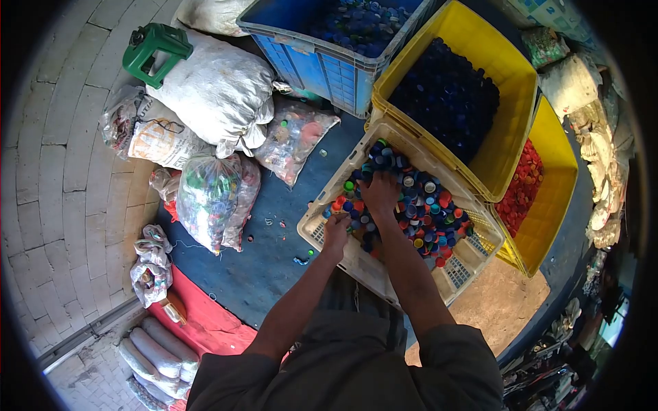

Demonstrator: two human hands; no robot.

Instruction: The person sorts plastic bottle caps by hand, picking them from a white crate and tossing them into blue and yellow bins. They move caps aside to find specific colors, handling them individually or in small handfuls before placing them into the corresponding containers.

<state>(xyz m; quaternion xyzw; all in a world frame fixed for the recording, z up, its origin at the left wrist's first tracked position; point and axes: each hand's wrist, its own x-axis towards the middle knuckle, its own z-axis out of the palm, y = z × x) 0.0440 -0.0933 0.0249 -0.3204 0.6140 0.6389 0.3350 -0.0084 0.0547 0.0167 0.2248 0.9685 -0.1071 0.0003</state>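
Note:
A cream plastic crate (317,241) in front of me holds a mixed heap of bottle caps (418,205), mostly blue with red, white and green ones. My right hand (381,194) reaches into the middle of the heap, palm down. Its fingers look spread over dark blue caps, with the tips partly hidden among them. Near the crate's left side is my left hand (336,234), fingers curled together beside some red and blue caps. Whatever it pinches is too small to make out.
Beyond the crate stand a blue crate (308,72) and a yellow crate (439,20) of dark blue caps. Another yellow crate (558,185) at right contains red caps. Stuffed sacks (219,82), clear bags (209,195) and a green jerrycan (168,41) lie at left.

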